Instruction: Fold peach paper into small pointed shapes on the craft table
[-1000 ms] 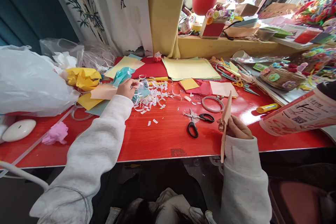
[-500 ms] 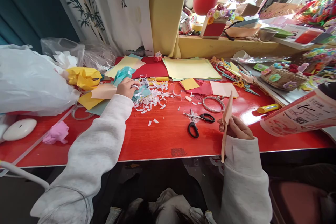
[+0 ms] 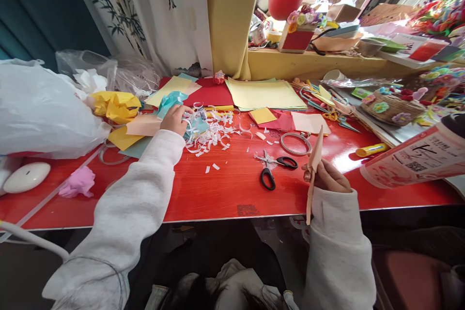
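Note:
My right hand (image 3: 327, 176), low over the table's front edge, pinches a folded piece of peach paper (image 3: 315, 155), held upright and seen nearly edge-on. On the other side, my left hand (image 3: 176, 119) reaches to crumpled teal paper (image 3: 172, 100) and a heap of white paper shreds (image 3: 209, 138); its fingers look parted, their tips partly hidden against the heap. A small item with a black-and-white label (image 3: 202, 114) lies just beyond those fingertips. Between my hands, black-handled scissors (image 3: 268, 174) rest with blades spread, near a silver ring of tape or bangle (image 3: 295, 144).
Coloured sheets (image 3: 267, 94) lie along the back of the red table (image 3: 214, 198). A large labelled cup (image 3: 417, 155) leans in at right, beside a yellow tube (image 3: 372, 149). At left are a white plastic bag (image 3: 47, 111), yellow crumpled paper (image 3: 116, 106) and pink crumpled paper (image 3: 78, 182).
My left hand has lifted slightly and its fingers have straightened a little over the shreds. The right hand and its peach paper stay where they were.

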Demonstrator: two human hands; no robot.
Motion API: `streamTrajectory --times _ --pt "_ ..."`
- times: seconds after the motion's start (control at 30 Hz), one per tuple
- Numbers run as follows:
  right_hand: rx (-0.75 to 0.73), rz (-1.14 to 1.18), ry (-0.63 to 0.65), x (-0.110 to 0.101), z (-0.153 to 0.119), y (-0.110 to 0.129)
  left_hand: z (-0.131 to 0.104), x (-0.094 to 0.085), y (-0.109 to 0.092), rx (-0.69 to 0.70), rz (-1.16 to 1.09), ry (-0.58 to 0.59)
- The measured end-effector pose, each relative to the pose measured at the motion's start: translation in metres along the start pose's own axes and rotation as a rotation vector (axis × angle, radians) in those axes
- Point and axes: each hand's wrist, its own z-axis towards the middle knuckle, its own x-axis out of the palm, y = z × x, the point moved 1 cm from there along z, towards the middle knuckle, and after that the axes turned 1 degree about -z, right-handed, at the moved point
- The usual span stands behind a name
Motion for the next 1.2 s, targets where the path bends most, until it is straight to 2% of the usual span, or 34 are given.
streamTrajectory --times 0.2,0.37,0.57,0.7,0.87,1.0,1.2 --pt "-0.016 -0.018 0.008 -0.0017 0.0006 -0.0018 -0.0024 -0.0034 -0.0040 0.030 0.020 -0.071" --pt "-0.009 -0.010 0.014 -0.0036 0.0020 -0.0041 -0.0004 -0.0068 -0.0043 -0.014 0.065 0.004" --pt "0.002 -0.007 -0.004 -0.0017 -0.0002 -0.0003 -0.0032 -0.0060 -0.0071 -0.026 0.104 0.007" --pt "-0.013 -0.012 0.007 -0.0012 -0.0003 0.0003 -0.0028 -0.0062 -0.0075 -0.011 0.049 -0.056" --pt "-0.010 -0.005 -0.004 -0.0017 0.0003 -0.0013 0.0016 -0.0073 -0.0040 0.013 0.038 0.018" --pt "-0.014 0.005 0.005 -0.0021 0.0006 -0.0028 0.0024 -0.0076 -0.0039 0.006 -0.034 -0.006" --pt "-0.020 0.027 0.000 -0.0024 0.0009 -0.0049 -0.0007 -0.0052 -0.0081 -0.068 -0.171 0.026"
